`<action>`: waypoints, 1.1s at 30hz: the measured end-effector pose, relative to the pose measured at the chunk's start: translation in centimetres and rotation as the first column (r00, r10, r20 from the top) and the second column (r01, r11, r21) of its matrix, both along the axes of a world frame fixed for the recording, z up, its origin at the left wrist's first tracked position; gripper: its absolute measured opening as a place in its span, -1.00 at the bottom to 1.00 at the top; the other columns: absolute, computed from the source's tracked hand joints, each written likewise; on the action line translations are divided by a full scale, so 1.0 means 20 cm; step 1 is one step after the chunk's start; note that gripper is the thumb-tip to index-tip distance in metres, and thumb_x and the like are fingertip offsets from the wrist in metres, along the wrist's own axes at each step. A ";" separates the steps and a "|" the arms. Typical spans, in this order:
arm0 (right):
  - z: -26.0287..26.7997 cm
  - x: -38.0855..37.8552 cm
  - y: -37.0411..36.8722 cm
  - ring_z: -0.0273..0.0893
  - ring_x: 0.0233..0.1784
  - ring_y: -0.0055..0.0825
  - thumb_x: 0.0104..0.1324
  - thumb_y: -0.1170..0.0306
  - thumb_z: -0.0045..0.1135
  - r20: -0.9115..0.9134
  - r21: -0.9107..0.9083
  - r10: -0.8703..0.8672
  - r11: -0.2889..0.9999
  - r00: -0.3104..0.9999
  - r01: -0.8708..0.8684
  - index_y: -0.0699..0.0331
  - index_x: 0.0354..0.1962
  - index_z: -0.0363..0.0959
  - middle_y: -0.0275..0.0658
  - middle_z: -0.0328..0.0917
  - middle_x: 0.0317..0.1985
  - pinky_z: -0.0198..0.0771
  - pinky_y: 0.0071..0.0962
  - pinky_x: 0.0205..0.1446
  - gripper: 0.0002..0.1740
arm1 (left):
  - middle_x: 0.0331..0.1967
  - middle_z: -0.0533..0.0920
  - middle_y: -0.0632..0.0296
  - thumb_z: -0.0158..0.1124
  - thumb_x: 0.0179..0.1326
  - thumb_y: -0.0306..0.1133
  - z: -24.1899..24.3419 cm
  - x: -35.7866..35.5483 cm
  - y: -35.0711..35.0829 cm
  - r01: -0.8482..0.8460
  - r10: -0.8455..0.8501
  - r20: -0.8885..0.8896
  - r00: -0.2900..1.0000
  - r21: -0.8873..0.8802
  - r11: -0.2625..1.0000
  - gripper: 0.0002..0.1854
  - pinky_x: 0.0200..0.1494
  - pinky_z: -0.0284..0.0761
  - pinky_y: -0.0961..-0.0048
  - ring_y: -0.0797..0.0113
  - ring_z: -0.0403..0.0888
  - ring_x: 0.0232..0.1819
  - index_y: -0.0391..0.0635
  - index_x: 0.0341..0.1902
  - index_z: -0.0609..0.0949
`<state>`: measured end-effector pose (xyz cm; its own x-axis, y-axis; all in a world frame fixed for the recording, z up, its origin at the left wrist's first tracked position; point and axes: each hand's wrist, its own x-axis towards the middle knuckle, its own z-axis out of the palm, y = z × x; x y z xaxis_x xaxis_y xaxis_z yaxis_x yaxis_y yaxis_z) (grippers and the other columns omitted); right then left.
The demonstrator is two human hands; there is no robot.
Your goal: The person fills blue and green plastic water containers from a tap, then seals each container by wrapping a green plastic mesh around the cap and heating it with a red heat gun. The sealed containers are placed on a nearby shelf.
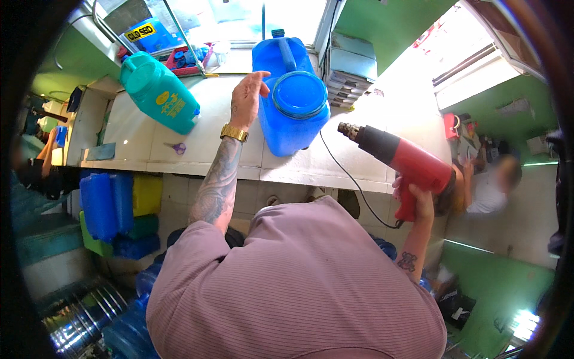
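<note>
A red and black heat gun is gripped by its handle in my right hand. Its metal nozzle points left toward a blue plastic water jug, a short gap away. The jug stands on the tiled counter, its wide round lid facing me and its carrying handle and small spout cap behind. At the jug's left side is my left hand, empty, index finger extended and the others loosely bent; whether it touches the jug I cannot tell. The gun's black cord hangs over the counter's front edge.
A teal jug and purple-handled scissors lie left on the counter. Behind are a pink basket of caps and, rightward, stacked boxes. Colored jugs are piled below left. Other people are at both sides.
</note>
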<state>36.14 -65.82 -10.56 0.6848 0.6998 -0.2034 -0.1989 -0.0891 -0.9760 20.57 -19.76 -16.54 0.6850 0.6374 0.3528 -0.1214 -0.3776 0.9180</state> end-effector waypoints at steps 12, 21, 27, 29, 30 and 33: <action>0.07 0.50 0.14 0.67 -0.32 -0.37 0.15 0.19 0.38 -0.037 -0.029 0.197 0.980 0.980 -0.198 0.38 0.05 0.49 -0.09 0.67 -0.21 0.51 -0.46 -0.34 -0.41 | 0.13 0.56 0.07 0.32 0.36 -0.06 0.08 -0.05 -0.25 -0.222 0.183 -0.153 0.971 -0.303 0.927 -0.34 0.20 0.48 0.34 0.30 0.56 0.12 -0.17 0.39 0.42; -0.09 1.35 0.63 0.56 -0.24 -0.51 0.28 0.20 0.34 0.265 -0.390 0.428 0.867 0.864 -0.310 0.32 0.02 0.52 -0.19 0.64 -0.16 0.50 -0.43 -0.19 -0.53 | 0.54 0.11 -0.15 0.61 -0.08 0.12 0.01 0.03 -0.34 -0.109 0.304 -0.262 0.916 0.566 0.817 0.27 0.59 -0.04 0.11 -0.07 0.04 0.57 -0.18 0.58 0.08; -0.38 1.72 1.21 0.50 0.12 -0.16 0.31 0.40 0.22 0.887 -0.433 0.459 0.868 0.056 -0.244 0.08 0.33 0.32 -0.08 0.52 0.04 0.45 -0.19 0.19 -0.37 | 0.51 0.19 -0.26 0.35 0.24 0.15 0.35 -0.23 -0.06 -0.376 0.615 -0.300 0.729 0.575 0.726 0.06 0.55 -0.02 0.00 -0.15 0.14 0.53 -0.30 0.55 0.09; -0.44 1.79 1.32 0.47 0.17 -0.12 0.31 0.42 0.19 0.837 -0.519 0.543 0.826 0.062 -0.220 0.00 0.41 0.22 -0.05 0.48 0.05 0.43 -0.16 0.23 -0.28 | 0.52 0.16 -0.25 0.24 0.30 0.22 0.39 -0.08 -0.19 -0.260 0.601 -0.218 0.769 0.752 0.606 0.03 0.55 -0.02 0.01 -0.15 0.12 0.55 -0.30 0.55 0.10; -0.47 1.81 1.37 0.47 0.17 -0.11 0.31 0.42 0.18 0.855 -0.495 0.517 0.837 0.041 -0.233 -0.03 0.44 0.18 -0.04 0.46 0.05 0.43 -0.15 0.24 -0.25 | 0.53 0.16 -0.22 0.15 0.34 0.25 0.37 0.04 -0.30 -0.200 0.604 -0.257 0.754 0.787 0.584 0.00 0.55 -0.02 0.01 -0.14 0.11 0.56 -0.29 0.55 0.11; -0.54 1.88 1.44 0.45 0.18 -0.09 0.32 0.43 0.16 0.870 -0.468 0.493 0.840 0.024 -0.274 -0.06 0.48 0.10 -0.04 0.44 0.07 0.42 -0.15 0.27 -0.20 | 0.57 0.12 -0.09 0.02 0.38 0.28 0.26 0.36 -0.55 0.233 0.519 -0.568 0.639 0.785 0.574 -0.05 0.55 -0.02 -0.02 -0.05 0.10 0.58 -0.25 0.56 0.14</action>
<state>73.72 -36.97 -21.40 0.0204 0.9715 0.2361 0.9578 0.0487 -0.2831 27.86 -30.82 -11.41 0.8446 0.4975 0.1979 0.5079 -0.8614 -0.0017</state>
